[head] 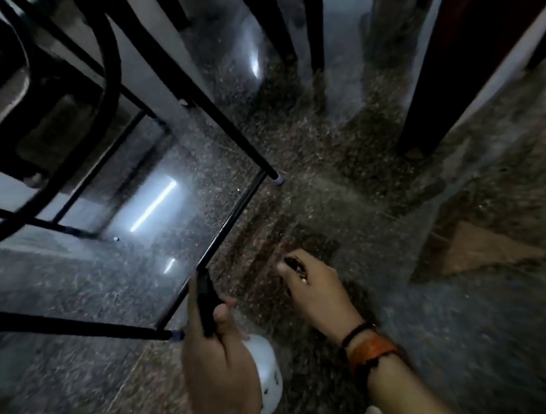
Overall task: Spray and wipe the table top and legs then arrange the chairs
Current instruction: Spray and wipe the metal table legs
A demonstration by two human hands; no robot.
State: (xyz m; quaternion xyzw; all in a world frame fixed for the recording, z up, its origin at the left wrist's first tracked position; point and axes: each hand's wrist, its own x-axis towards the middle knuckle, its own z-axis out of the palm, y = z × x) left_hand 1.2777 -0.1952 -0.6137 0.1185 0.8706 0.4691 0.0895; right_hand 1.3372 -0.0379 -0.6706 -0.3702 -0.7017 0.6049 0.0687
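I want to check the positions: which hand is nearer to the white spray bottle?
The left hand: it is shut on the white spray bottle, gripping its dark trigger head. The right hand is apart from it, up and to the right, closed above the floor.

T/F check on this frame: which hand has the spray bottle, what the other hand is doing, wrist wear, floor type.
1. The left hand holds the spray bottle. True.
2. The right hand grips the black metal frame. False: it is apart from the frame, over the floor, closed on something small and dark.
3. The right wrist wears an orange band. True.
4. The floor is carpeted. False: it is speckled, polished stone that reflects the lights.
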